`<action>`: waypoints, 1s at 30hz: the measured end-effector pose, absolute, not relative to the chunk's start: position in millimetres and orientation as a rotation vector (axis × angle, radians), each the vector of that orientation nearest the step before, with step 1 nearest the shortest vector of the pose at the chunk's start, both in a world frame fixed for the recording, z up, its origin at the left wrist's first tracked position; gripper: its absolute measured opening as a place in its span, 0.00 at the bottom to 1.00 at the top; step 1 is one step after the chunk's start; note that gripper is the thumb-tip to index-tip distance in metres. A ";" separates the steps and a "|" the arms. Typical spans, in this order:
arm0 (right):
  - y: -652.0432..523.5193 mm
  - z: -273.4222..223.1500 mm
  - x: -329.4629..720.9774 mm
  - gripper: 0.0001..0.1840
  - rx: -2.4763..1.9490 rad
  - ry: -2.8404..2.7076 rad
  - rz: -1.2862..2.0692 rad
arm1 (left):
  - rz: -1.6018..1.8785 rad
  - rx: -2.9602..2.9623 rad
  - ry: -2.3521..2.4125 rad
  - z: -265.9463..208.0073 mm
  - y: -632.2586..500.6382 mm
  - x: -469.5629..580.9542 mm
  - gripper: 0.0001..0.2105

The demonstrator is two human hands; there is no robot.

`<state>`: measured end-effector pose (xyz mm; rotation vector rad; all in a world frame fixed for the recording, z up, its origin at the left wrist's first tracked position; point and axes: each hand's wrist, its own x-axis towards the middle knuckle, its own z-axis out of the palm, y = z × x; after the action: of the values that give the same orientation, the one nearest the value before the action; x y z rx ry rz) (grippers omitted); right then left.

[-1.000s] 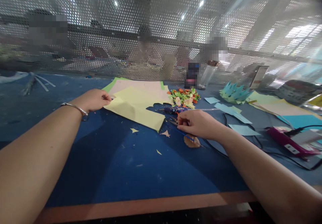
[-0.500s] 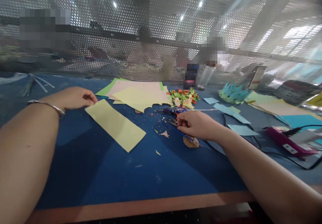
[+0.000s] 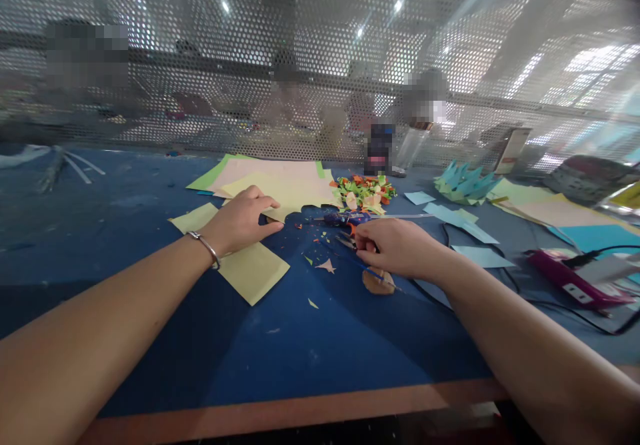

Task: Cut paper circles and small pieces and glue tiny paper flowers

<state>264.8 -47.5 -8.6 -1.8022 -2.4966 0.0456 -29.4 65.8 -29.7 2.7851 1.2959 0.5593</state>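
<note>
The left hand [image 3: 245, 221] lies palm down across one yellow paper strip [image 3: 250, 268]. The strip rests flat on the blue table [image 3: 300, 345], with one end peeking out at 9 o'clock of the hand and the other end sticking out at 5 o'clock. The fingers [image 3: 267, 206] are stretched out toward a stack of paper sheets [image 3: 280, 181], and the fingertips touch its near edge. I cannot tell if the fingers pinch anything. One silver bracelet [image 3: 206, 248] sits on that wrist.

The right hand [image 3: 395, 248] is curled, with its fingers together. It rests on one pair of scissors [image 3: 344, 239] with orange on it, but I cannot tell if it really grips them. One blue pen-like stick [image 3: 373, 273] pokes out under the hand at 6 o'clock, over one brown scrap [image 3: 377, 281].

At 12 o'clock of the right hand lies one pile of little green and orange snippets [image 3: 367, 191]. One small star-shaped bit [image 3: 327, 266] lies between the two hands. At 3 o'clock, well apart, sits one pink tool [image 3: 570, 281] with a black cord. Three light blue paper pieces [image 3: 463, 221] lie at 2 o'clock.
</note>
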 end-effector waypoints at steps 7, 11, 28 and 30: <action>-49.5 -6.0 263.9 0.02 -1.722 -2.513 0.115 | 0.671 2.781 1.433 -25.2 63.2 -17.7 0.15; -51.2 -5.1 266.7 0.02 -1.673 -2.543 0.209 | 1.146 2.629 1.531 -17.0 67.8 -29.2 0.13; -60.5 3.8 274.9 0.09 -1.604 -2.605 0.541 | 1.833 2.430 0.830 -12.6 36.9 -7.2 0.06; -59.8 3.4 276.0 0.10 -1.613 -2.591 0.591 | 1.784 2.340 0.794 -14.6 38.2 -4.4 0.10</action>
<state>276.0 -59.8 3.4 -1.6129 -2.5913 0.5915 -4.4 38.2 -14.6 2.3396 0.7944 1.7839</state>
